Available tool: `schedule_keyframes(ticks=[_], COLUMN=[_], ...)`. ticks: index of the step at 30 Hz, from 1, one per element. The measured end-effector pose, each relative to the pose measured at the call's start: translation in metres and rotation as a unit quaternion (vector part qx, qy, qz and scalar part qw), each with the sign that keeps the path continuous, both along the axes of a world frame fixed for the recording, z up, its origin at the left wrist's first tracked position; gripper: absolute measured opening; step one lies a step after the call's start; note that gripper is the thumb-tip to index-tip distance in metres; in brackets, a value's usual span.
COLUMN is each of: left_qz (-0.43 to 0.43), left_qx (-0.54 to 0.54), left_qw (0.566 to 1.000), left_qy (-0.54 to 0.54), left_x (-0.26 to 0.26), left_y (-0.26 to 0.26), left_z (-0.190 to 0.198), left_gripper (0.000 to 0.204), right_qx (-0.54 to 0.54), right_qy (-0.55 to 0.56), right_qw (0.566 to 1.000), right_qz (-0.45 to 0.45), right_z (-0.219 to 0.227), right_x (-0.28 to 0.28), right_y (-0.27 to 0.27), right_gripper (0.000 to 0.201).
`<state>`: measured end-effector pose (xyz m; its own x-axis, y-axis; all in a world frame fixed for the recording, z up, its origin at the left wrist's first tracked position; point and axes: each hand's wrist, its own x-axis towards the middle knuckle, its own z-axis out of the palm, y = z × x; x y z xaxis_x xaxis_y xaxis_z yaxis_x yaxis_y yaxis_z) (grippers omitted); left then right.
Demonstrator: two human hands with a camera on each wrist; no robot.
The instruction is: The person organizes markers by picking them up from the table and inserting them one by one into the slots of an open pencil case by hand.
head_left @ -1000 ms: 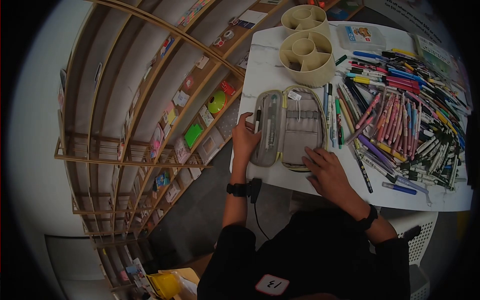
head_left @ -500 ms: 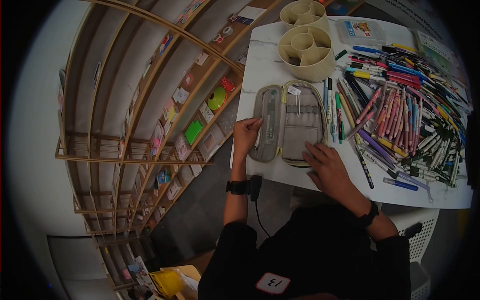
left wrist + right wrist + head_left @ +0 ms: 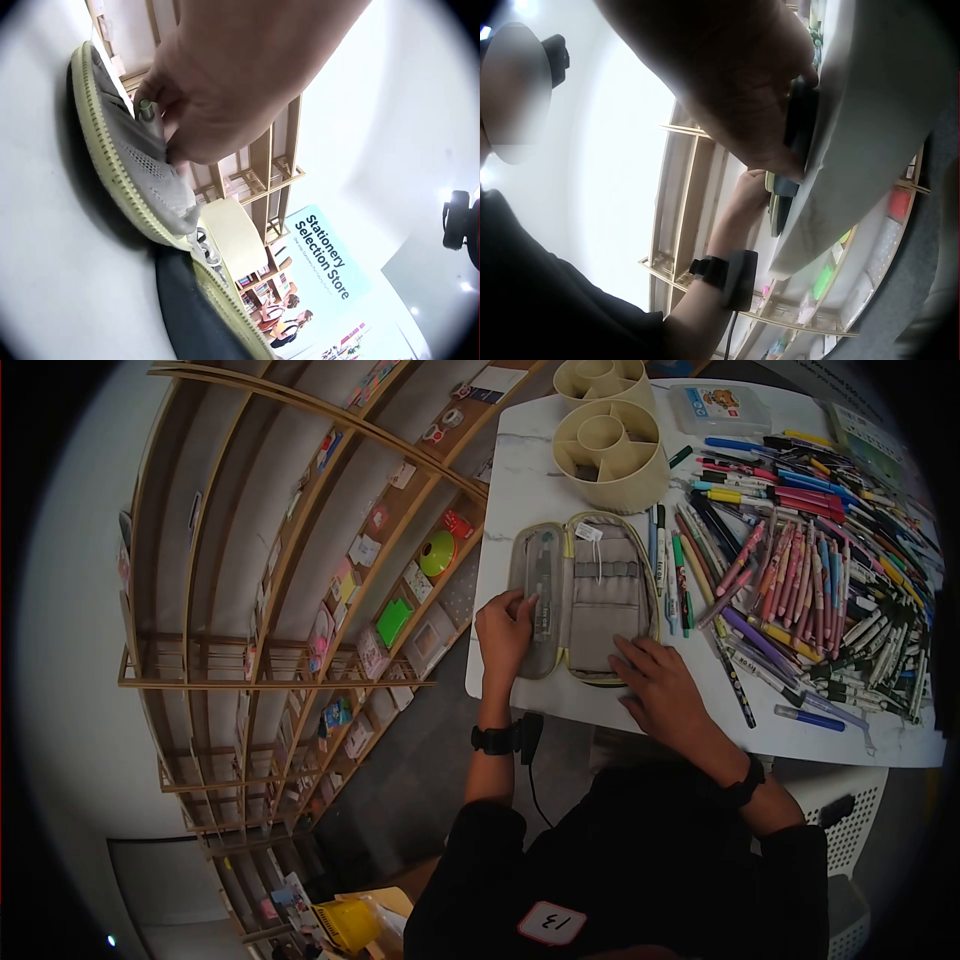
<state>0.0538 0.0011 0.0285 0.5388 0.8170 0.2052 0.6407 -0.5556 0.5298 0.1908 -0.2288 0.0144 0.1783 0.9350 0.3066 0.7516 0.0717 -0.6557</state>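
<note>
A grey pencil case [image 3: 607, 630] with yellow-green zip edging lies unfolded on the table. Its left half has a mesh pocket [image 3: 142, 161], and a pale marker [image 3: 543, 595] shows inside. My left hand [image 3: 505, 630] is at the left half, thumb and fingers pinching close to the pocket's edge. Among those fingers, the left wrist view shows the green end of a pen [image 3: 146, 110]; the rest is hidden. My right hand [image 3: 660, 685] rests loosely extended fingers on the near right edge of the case, beside its bare right half with narrow elastic loops.
Two cream divided pen holders [image 3: 612, 470] stand behind the case. A big heap of pens and markers [image 3: 800, 580] covers the table's right side, with several loose pens [image 3: 672, 575] right by the case. At the back is a clear plastic box [image 3: 720, 410].
The dark-topped white pen visible by my left hand a second ago has gone from sight at the mesh pocket. My left hand has shifted slightly right over the pocket; my right hand stays at the case.
</note>
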Motion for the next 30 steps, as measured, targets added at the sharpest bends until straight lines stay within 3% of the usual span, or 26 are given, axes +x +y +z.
schedule_keyframes(ticks=[3, 9, 14, 18, 21, 23, 25, 26, 28, 30], left_qz=[0.040, 0.032, 0.054, 0.054, 0.057, 0.059, 0.063, 0.081, 0.012, 0.025], left_qx=[-0.021, 0.082, -0.070, -0.081, -0.064, 0.015, 0.045, 0.034, 0.050, 0.026], left_qw=[0.999, 0.995, 0.994, 0.994, 0.995, 0.998, 0.997, 0.996, 0.997, 0.999], left_qy=[0.014, 0.047, -0.058, -0.056, -0.040, 0.018, -0.005, -0.017, -0.062, -0.026], left_x=[0.003, 0.005, -0.001, -0.002, 0.004, 0.007, 0.005, 0.004, -0.008, -0.011], left_y=[-0.004, 0.007, 0.010, 0.010, 0.007, 0.000, -0.005, -0.005, 0.008, 0.005], left_z=[0.007, -0.001, -0.011, -0.018, -0.014, -0.010, -0.010, -0.013, -0.034, -0.033], left_gripper=[0.026, 0.013, 0.015, 0.018, 0.019, 0.020, 0.023, 0.023, 0.016, 0.014], right_qx=[-0.002, 0.001, 0.000, 0.006, 0.009, 0.009, -0.004, 0.014, 0.038, 0.063], right_qy=[0.002, -0.003, -0.001, 0.002, 0.008, 0.006, -0.007, 0.023, 0.075, 0.068], right_qw=[1.000, 1.000, 1.000, 1.000, 1.000, 1.000, 1.000, 0.999, 0.995, 0.995], right_qz=[0.000, 0.000, 0.001, 0.002, 0.003, 0.003, 0.004, 0.027, 0.045, 0.024], right_z=[0.000, 0.000, -0.001, -0.002, -0.003, -0.003, -0.002, 0.004, 0.018, 0.044], right_x=[0.001, 0.000, 0.001, 0.000, 0.000, -0.001, 0.000, 0.003, 0.012, 0.037], right_y=[0.000, 0.000, -0.001, -0.001, -0.001, -0.001, -0.001, -0.003, -0.017, -0.041], right_gripper=[0.053, 0.053, 0.053, 0.056, 0.058, 0.058, 0.055, 0.055, 0.055, 0.052])
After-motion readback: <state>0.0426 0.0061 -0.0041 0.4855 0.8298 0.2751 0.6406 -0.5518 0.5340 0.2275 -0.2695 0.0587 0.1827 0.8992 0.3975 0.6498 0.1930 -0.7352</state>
